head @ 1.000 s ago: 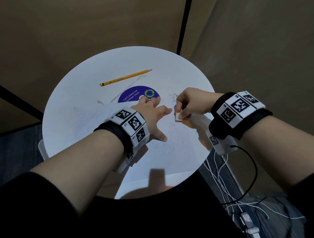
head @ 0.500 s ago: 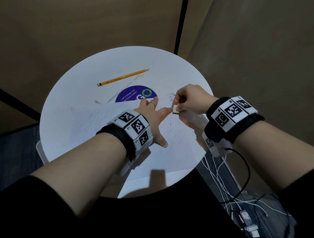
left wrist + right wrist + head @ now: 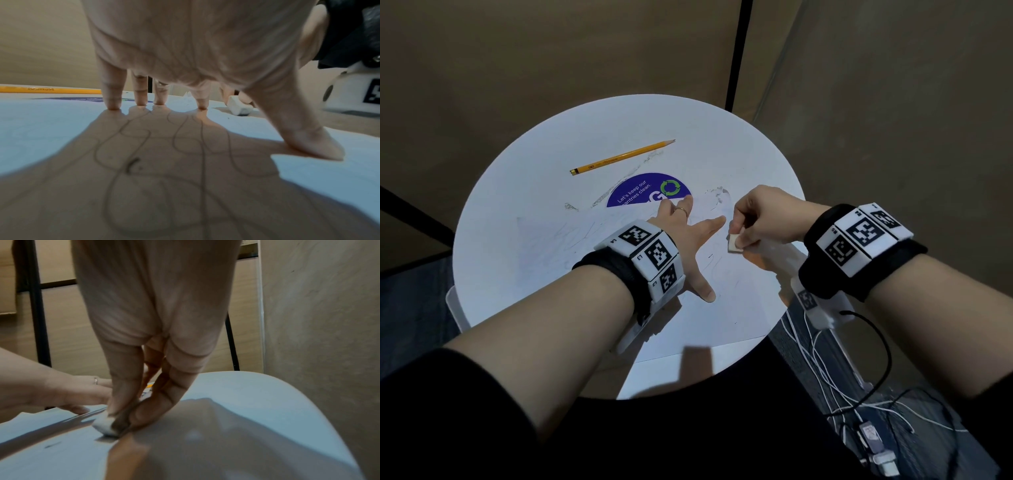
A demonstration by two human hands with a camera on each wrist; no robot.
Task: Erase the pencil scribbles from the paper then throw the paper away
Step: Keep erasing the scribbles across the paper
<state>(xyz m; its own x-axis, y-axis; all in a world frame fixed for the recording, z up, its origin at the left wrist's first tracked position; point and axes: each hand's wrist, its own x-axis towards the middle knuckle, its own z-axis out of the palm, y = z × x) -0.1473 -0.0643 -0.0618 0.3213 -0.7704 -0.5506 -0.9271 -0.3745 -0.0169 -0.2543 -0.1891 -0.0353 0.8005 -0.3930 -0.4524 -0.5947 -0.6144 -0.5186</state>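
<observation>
Paper (image 3: 619,274) under spread left grip (image 3: 681,236); right grip (image 3: 760,219) pinches eraser (image 3: 732,245).

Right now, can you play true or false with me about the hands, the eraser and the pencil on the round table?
1. The right hand pinches a small white eraser against the white sheet of paper. True.
2. The left hand is curled in a fist. False: its fingers are spread, fingertips pressing the paper down.
3. The yellow wooden pencil is held in the left hand. False: it lies alone on the round white table, beyond the paper.
4. Grey pencil scribbles remain on the paper under the left hand. True.
5. The paper covers part of a blue round sticker. True.
</observation>
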